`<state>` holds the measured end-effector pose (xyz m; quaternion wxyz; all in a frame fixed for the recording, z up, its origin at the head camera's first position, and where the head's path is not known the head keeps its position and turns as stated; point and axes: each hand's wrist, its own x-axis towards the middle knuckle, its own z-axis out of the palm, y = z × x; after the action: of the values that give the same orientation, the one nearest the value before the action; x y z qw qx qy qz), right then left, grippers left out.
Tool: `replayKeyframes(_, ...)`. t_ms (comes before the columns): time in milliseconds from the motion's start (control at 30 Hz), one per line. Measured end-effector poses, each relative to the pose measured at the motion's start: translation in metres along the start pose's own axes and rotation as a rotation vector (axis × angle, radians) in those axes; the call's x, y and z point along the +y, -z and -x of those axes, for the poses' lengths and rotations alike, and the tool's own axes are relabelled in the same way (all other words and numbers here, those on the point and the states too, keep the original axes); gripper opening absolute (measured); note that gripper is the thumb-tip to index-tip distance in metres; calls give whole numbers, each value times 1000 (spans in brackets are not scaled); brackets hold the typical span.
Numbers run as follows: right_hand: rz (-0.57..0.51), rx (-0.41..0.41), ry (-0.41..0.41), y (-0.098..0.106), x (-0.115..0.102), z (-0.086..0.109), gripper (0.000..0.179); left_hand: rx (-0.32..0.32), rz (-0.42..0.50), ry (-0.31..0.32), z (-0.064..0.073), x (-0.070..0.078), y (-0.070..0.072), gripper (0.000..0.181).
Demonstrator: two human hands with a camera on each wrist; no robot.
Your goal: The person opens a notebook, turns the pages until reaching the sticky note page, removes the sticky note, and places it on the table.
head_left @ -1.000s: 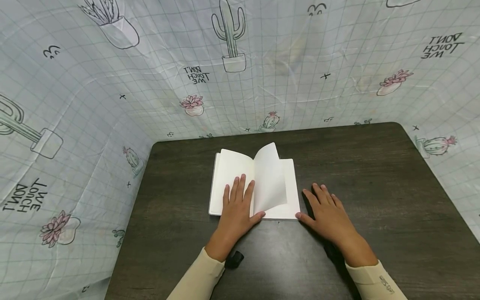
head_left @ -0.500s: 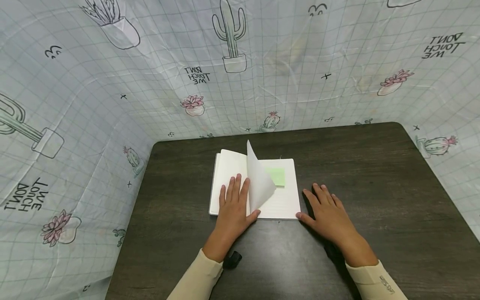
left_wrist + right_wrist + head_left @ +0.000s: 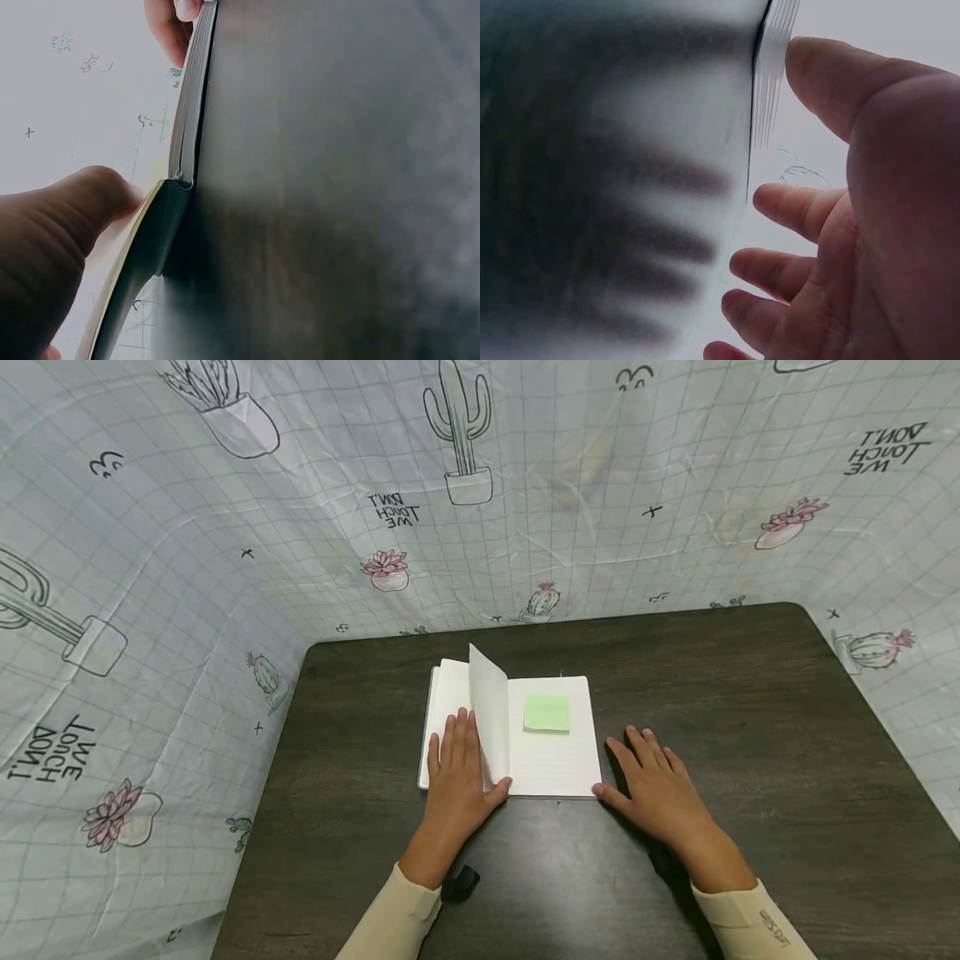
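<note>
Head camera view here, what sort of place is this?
Probably a screened-off desk nook, though in what building I can't tell. Cactus-print cloth hangs behind and beside a dark table, and an open notebook with a green sticky note lies there.

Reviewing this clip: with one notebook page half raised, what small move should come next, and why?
Probably the left hand should press the raised page leftward and flat: it stands partly up beside that hand, while the green note lies uncovered on the right page.
</note>
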<state>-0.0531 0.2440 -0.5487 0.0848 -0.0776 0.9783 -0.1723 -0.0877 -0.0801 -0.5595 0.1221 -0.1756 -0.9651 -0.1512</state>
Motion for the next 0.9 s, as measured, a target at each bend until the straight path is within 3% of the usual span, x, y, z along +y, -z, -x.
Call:
replayKeyframes(433,-2,9,3,-3,2,0,86,-10,126,119,7,-7,3,122)
replayKeyframes(900,-8,-8,-7,0,-1,1,87,20,118,131,10,-15,6,122)
